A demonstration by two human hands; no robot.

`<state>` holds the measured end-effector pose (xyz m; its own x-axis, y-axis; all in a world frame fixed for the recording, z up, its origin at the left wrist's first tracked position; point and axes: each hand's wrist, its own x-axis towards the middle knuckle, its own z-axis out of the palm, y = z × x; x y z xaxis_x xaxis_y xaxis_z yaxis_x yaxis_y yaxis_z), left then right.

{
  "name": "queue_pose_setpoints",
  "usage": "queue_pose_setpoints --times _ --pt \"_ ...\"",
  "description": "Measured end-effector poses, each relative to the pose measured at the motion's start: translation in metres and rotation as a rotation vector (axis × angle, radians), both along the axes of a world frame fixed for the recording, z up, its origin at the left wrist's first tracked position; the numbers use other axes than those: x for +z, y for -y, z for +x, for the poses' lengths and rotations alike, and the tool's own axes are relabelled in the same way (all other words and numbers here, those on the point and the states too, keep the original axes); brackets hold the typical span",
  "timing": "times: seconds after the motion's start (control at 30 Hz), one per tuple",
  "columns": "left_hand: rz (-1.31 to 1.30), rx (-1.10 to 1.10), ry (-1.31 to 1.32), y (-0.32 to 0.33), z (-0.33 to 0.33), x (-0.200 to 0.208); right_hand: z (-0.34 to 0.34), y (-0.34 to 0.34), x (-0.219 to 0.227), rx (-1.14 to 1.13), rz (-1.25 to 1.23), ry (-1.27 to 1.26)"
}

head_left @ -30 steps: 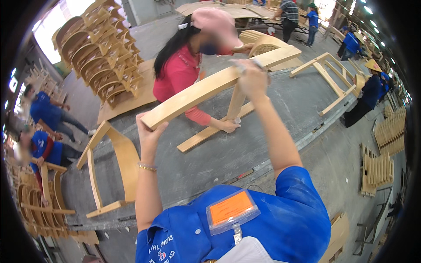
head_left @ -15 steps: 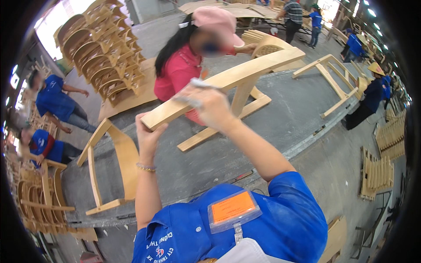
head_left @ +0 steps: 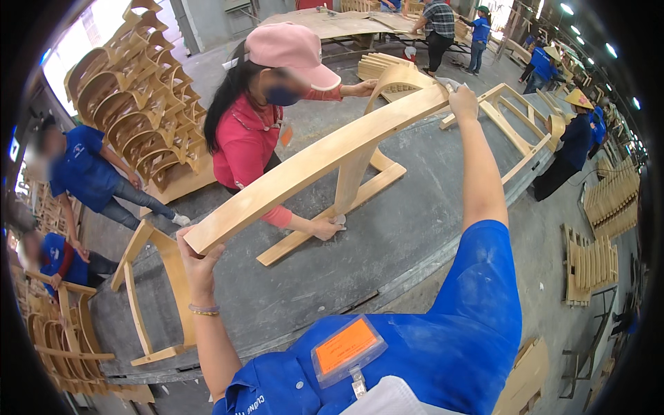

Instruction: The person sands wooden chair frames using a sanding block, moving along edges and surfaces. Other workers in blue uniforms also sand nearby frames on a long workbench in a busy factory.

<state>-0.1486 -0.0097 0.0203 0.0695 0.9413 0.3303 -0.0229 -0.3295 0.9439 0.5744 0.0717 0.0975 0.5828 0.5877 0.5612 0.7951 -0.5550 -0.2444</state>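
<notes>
A pale wooden chair frame [head_left: 318, 162] stands on the grey table, its long curved rail uppermost. My left hand [head_left: 200, 266] is closed around the rail's near left end, thumb on one side and fingers on the other. At the far right end is my right hand [head_left: 463, 104], fingers bent over the rail on a pale grey sheet, like sandpaper, of which only a little shows. Across the table, a co-worker in pink has one hand [head_left: 324, 228] with a whitish piece at the frame's lower bar. Their other hand [head_left: 363, 88] touches a curved wooden part.
Other chair frames rest on the grey table [head_left: 297, 297] at left [head_left: 159, 297] and far right [head_left: 512, 121]. Curved wooden parts rise in a tall stack [head_left: 131, 97] behind it. Several people in blue work around, and slatted wooden pieces [head_left: 591, 266] stand on the right.
My right hand has slid along the rail from near its left end to the far right end. The co-worker's lower hand has come into view beside the lower bar.
</notes>
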Motion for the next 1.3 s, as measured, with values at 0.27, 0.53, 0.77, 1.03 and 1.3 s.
queue_pose_setpoints --times 0.27,0.53,0.77,1.03,1.3 --pt "0.038 -0.019 0.05 -0.008 0.009 -0.003 -0.065 0.016 -0.019 0.286 0.137 -0.13" --pt "0.024 -0.165 0.199 -0.017 0.019 -0.003 -0.338 0.065 -0.022 0.908 0.279 0.032" --pt "0.071 -0.071 0.133 -0.025 0.029 -0.019 -0.559 0.093 -0.042 1.178 0.27 0.015" --pt "0.133 -0.039 -0.013 -0.021 0.022 -0.015 -0.528 0.092 -0.024 1.249 0.216 0.115" --pt "0.007 -0.055 0.022 -0.016 0.02 0.004 -0.267 0.033 -0.021 0.919 0.058 -0.178"
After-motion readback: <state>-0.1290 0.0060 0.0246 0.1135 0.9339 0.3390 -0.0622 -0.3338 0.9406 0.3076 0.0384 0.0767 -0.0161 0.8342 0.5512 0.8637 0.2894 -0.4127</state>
